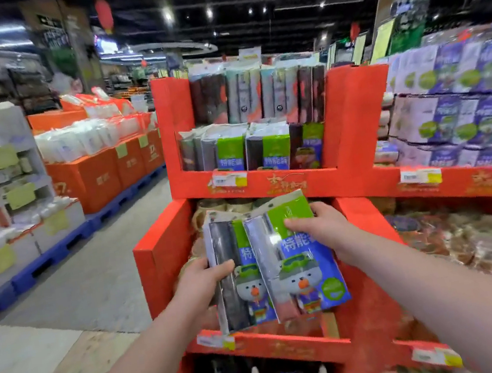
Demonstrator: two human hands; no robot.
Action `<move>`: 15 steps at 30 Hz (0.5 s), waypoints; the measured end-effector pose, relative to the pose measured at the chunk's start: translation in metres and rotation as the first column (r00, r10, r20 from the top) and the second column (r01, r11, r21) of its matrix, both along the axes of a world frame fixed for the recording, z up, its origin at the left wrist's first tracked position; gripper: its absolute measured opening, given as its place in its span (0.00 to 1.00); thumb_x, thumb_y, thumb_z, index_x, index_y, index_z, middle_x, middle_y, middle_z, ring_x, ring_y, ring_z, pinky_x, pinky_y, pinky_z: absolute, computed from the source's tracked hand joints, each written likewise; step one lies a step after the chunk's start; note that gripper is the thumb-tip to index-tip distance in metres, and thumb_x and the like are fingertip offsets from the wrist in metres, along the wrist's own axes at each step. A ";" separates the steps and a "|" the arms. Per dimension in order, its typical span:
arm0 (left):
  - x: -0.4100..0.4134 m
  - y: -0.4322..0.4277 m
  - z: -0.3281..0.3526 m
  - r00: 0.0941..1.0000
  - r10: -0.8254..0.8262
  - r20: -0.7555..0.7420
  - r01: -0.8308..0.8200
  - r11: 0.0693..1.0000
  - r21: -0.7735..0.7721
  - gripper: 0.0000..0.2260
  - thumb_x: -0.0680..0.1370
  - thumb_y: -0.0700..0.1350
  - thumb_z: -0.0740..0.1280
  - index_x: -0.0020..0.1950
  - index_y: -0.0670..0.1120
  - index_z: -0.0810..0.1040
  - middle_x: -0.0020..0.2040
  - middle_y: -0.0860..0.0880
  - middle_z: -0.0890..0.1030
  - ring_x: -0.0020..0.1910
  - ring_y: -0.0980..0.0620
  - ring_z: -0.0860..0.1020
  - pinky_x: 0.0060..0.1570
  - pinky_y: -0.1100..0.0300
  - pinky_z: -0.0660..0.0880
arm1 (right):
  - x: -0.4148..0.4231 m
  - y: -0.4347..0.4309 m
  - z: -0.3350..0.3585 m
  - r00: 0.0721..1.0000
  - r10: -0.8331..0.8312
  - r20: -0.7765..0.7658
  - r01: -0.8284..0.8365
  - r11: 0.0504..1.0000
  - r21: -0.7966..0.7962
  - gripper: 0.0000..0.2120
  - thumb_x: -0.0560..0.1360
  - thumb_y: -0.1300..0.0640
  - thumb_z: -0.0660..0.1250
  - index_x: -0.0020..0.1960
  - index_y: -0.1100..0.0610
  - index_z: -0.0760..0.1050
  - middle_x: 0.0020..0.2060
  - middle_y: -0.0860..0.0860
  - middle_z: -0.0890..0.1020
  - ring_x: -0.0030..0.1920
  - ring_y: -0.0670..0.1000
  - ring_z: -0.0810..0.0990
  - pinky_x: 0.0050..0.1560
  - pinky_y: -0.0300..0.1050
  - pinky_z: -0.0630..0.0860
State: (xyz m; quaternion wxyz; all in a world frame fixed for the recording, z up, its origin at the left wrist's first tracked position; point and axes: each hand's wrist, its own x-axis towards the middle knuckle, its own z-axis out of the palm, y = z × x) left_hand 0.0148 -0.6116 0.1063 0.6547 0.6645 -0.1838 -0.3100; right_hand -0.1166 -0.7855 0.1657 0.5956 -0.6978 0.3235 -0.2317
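Note:
I hold two flat product packs in front of a red cardboard display stand (166, 260). Each pack has a green and blue label with a cartoon bear and dark rolled items inside. My left hand (203, 282) grips the left pack (231, 283) at its left edge, thumb across the front. My right hand (320, 226) pinches the right pack (299, 261) near its top right corner. The right pack overlaps the left one. Matching packs (252, 150) stand on the upper shelf of the stand.
Price tags (229, 179) sit on the shelf fronts. Purple and white boxed goods (461, 105) fill the right display. Orange crates with white packs (99, 165) line a blue pallet on the left, across a grey aisle floor (98, 270). Bagged items (467, 243) lie lower right.

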 end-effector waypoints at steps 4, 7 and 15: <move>-0.004 -0.056 0.023 0.999 0.006 0.046 -0.004 0.999 -0.043 0.06 0.76 0.38 0.68 0.53 0.41 0.80 0.41 0.45 0.85 0.35 0.50 0.82 0.34 0.62 0.75 | -0.007 -0.061 0.031 1.000 0.023 -0.019 -0.025 0.990 -0.140 0.12 0.68 0.60 0.76 0.48 0.56 0.76 0.44 0.54 0.83 0.40 0.51 0.83 0.46 0.46 0.82; -0.002 -0.086 0.037 0.997 0.018 0.073 -0.013 0.998 -0.058 0.07 0.76 0.39 0.68 0.54 0.42 0.80 0.43 0.45 0.85 0.37 0.49 0.81 0.37 0.60 0.74 | -0.007 -0.092 0.056 0.999 0.042 -0.021 -0.046 0.972 -0.230 0.22 0.68 0.63 0.76 0.58 0.55 0.72 0.48 0.53 0.82 0.46 0.51 0.81 0.53 0.49 0.78; 0.019 -0.131 0.082 0.990 0.082 0.116 -0.065 0.987 -0.146 0.05 0.77 0.40 0.68 0.51 0.43 0.81 0.41 0.44 0.84 0.38 0.45 0.80 0.45 0.53 0.76 | 0.015 -0.153 0.129 0.990 -0.109 -0.085 0.042 0.825 -0.563 0.26 0.67 0.59 0.77 0.61 0.60 0.72 0.56 0.56 0.79 0.57 0.56 0.78 0.59 0.50 0.74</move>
